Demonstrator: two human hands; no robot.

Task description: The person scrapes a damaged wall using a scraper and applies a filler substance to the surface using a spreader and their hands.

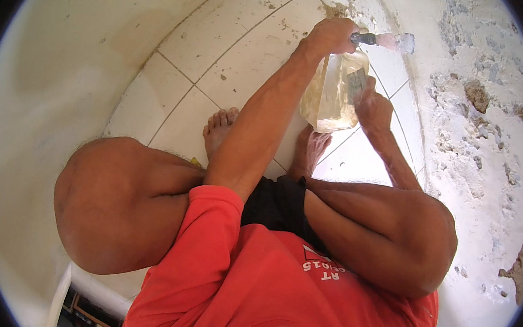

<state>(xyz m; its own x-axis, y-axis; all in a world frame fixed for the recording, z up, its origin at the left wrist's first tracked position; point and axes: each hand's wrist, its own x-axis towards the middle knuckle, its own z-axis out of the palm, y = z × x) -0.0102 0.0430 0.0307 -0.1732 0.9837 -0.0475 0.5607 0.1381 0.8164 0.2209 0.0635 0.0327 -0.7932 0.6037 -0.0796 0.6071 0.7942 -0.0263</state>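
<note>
My left hand [333, 36] is closed round the dark handle of a putty knife [400, 43], whose whitish, smeared blade points right toward the wall. Directly below that hand is a cut-open, translucent yellowish plastic container [313, 100], tilted, with pale residue on its inside. Whether the left fingers also grip its rim is hidden. My right hand [376, 108] is closed on a flat grey scraper blade [356, 87], which lies at the container's right side, over its opening. The handle of this scraper, if any, is covered by my fingers.
A white wall [470, 161] with chipped, rough plaster patches stands close on the right. Another plain wall [66, 68] rises on the left. Crumbs lie on the pale tiled floor [221, 56]. My bare feet and bent knees flank the work. A dark shelf-like thing [87, 313] is at lower left.
</note>
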